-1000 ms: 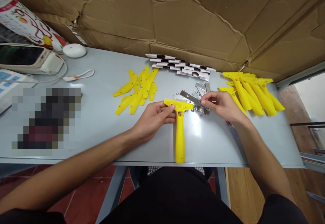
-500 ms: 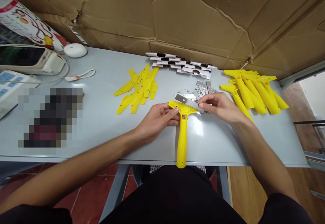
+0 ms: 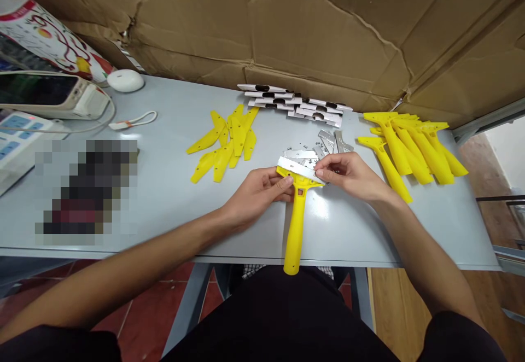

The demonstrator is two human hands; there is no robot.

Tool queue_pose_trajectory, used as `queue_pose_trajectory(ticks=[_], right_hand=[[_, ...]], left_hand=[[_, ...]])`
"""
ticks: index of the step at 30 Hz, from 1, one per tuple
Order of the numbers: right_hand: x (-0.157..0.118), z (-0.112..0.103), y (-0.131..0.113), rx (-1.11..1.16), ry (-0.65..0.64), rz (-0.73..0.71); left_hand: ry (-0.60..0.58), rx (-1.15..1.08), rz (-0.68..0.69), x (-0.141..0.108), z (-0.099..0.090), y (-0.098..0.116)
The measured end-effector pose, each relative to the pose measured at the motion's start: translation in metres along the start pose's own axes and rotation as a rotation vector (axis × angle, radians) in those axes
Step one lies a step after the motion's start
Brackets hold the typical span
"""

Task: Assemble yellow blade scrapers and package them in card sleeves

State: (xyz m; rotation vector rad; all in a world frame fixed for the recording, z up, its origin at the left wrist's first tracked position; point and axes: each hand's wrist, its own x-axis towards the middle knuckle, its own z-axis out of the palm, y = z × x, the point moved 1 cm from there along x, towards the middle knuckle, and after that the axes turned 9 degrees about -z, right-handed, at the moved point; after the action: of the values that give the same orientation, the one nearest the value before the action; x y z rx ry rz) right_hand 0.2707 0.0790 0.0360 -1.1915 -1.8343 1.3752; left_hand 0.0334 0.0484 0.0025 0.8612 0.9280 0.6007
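Note:
My left hand [image 3: 270,187] grips a yellow scraper handle [image 3: 294,231] by the left side of its wide head, the grip pointing down past the table's front edge. A flat metal blade [image 3: 298,167] lies along the upper edge of that head, its right end pinched in the fingers of my right hand [image 3: 346,173]. Behind my hands are loose metal plates [image 3: 327,139] and small screws [image 3: 305,146]. Several yellow flat pieces [image 3: 223,157] lie to the left, and more yellow handles [image 3: 422,149] are heaped at the right.
Stacked white pieces with dark openings [image 3: 279,99] stand by the cardboard [image 3: 320,34] at the back. On the left are a white mouse [image 3: 125,80], a looped cord [image 3: 139,120], a power strip [image 3: 20,138], a device [image 3: 45,91] and a pixelated dark object [image 3: 90,187].
The blade has come down onto the yellow head and now looks bright white. The handle's head has shifted slightly right, its grip tilting a little.

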Motion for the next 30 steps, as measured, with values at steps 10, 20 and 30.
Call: queue_pose_trajectory(ticks=[10,20,30], right_hand=[[-0.003,0.009,-0.009,-0.028,0.021,-0.023],[-0.009,0.02,-0.013,-0.08,0.105,-0.108],[-0.011,0.012,-0.008,0.145,0.0,0.048]], left_hand=[[0.022,0.004,0.001,0.0,0.0,-0.001],[0.167,-0.15,-0.072,-0.005,0.009,0.009],[0.22,-0.112,-0.03,-0.003,0.012,0.008]])
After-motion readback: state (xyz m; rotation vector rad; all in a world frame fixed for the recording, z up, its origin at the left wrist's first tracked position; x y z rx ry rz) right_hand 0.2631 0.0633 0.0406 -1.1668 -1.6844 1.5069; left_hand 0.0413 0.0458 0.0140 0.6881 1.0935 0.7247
